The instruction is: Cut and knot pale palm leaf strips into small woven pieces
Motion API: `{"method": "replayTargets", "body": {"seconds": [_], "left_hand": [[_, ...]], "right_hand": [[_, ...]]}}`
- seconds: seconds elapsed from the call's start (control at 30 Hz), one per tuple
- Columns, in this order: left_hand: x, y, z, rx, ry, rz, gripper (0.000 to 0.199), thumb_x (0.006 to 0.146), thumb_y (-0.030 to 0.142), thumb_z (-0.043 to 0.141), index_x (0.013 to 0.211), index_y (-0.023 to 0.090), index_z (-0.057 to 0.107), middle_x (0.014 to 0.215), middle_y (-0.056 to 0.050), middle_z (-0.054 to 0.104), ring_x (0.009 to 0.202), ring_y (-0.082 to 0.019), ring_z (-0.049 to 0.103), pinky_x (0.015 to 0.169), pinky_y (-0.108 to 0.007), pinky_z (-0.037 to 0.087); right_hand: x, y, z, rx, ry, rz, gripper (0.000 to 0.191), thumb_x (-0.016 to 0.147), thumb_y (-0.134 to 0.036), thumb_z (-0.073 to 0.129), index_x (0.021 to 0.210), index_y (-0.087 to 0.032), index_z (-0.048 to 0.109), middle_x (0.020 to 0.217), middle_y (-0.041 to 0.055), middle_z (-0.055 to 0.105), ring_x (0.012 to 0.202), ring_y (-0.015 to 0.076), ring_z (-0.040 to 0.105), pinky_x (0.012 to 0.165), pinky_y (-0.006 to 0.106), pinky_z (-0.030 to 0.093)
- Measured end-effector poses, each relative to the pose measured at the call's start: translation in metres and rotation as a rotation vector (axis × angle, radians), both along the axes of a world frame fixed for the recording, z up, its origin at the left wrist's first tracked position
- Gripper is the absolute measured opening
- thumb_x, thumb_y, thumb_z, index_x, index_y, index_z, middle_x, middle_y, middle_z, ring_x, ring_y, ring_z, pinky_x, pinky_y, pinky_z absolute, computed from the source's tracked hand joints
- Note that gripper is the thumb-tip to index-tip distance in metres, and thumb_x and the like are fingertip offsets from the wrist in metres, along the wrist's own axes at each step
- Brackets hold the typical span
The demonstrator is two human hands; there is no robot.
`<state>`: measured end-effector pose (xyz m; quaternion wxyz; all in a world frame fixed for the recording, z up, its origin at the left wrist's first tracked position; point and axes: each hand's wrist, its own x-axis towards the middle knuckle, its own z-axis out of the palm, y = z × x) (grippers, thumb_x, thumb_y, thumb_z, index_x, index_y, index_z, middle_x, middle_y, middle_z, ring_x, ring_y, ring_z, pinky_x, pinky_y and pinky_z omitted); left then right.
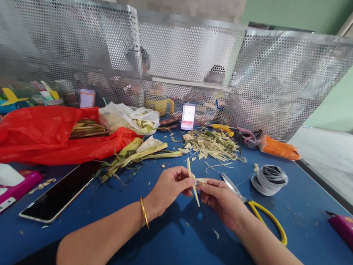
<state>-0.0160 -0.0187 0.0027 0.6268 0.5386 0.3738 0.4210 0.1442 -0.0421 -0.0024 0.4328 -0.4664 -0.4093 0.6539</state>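
In front of me, my left hand pinches a thin pale plant stalk between thumb and fingers; the stalk slants down to the right. My right hand is closed on a short pale strip that meets the stalk near its middle. Fingertips of both hands almost touch there, and I cannot tell whether the strip is wrapped round the stalk. Scissors with yellow handles lie beside my right forearm, blades partly apart. Beyond my hands are longer leafy stalks and a heap of pale shavings.
A red plastic bag and a white bag lie at left, near a large phone and a magenta power strip. A grey wire coil sits at right. A perforated metal screen stands behind, with people beyond it.
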Motion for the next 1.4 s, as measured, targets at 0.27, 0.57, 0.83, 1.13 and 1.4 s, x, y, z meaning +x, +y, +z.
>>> {"method": "replayTargets", "body": {"seconds": [0.27, 0.57, 0.83, 1.13, 1.4], "left_hand": [[0.000, 0.001, -0.005, 0.129, 0.302, 0.191, 0.008, 0.072, 0.023, 0.063, 0.069, 0.016, 0.059, 0.058, 0.002, 0.061, 0.050, -0.012, 0.060, 0.050, -0.021, 0.045], [-0.002, 0.000, -0.006, 0.018, 0.165, -0.215, 0.016, 0.067, 0.027, 0.070, 0.066, 0.014, 0.061, 0.059, 0.002, 0.059, 0.052, -0.009, 0.055, 0.055, -0.021, 0.045], [-0.001, 0.000, -0.001, -0.056, -0.019, -0.110, 0.019, 0.068, 0.031, 0.071, 0.073, 0.014, 0.063, 0.064, 0.001, 0.062, 0.058, -0.010, 0.057, 0.061, -0.023, 0.048], [0.002, 0.003, -0.011, 0.143, 0.302, 0.153, 0.009, 0.071, 0.024, 0.063, 0.067, 0.016, 0.060, 0.059, 0.002, 0.061, 0.053, -0.011, 0.056, 0.053, -0.021, 0.043], [-0.002, 0.002, -0.009, 0.007, 0.190, -0.194, 0.018, 0.068, 0.029, 0.070, 0.064, 0.015, 0.060, 0.056, 0.003, 0.056, 0.050, -0.009, 0.051, 0.053, -0.021, 0.040]], "right_hand": [[-0.007, -0.013, -0.002, 0.749, -0.776, -0.151, 0.023, 0.086, -0.028, 0.055, 0.066, -0.018, 0.061, 0.068, 0.0009, 0.050, 0.066, 0.0140, 0.048, 0.062, 0.027, 0.036], [0.011, -0.002, 0.007, 0.671, -0.688, -0.065, 0.019, 0.081, -0.028, 0.061, 0.065, -0.018, 0.063, 0.069, 0.0012, 0.054, 0.069, 0.0142, 0.050, 0.063, 0.027, 0.037], [0.005, 0.002, 0.003, 0.032, -0.102, 0.015, 0.023, 0.058, -0.033, 0.078, 0.060, -0.014, 0.065, 0.054, -0.0034, 0.051, 0.052, 0.0072, 0.038, 0.052, 0.023, 0.027], [-0.006, -0.007, -0.003, 0.427, -0.496, -0.098, 0.023, 0.076, -0.029, 0.063, 0.057, -0.017, 0.057, 0.061, -0.0011, 0.048, 0.060, 0.0118, 0.043, 0.057, 0.026, 0.033], [0.009, -0.002, 0.008, 0.663, -0.717, -0.061, 0.018, 0.078, -0.024, 0.060, 0.062, -0.018, 0.060, 0.068, 0.0004, 0.053, 0.066, 0.0133, 0.048, 0.061, 0.026, 0.035]]}}
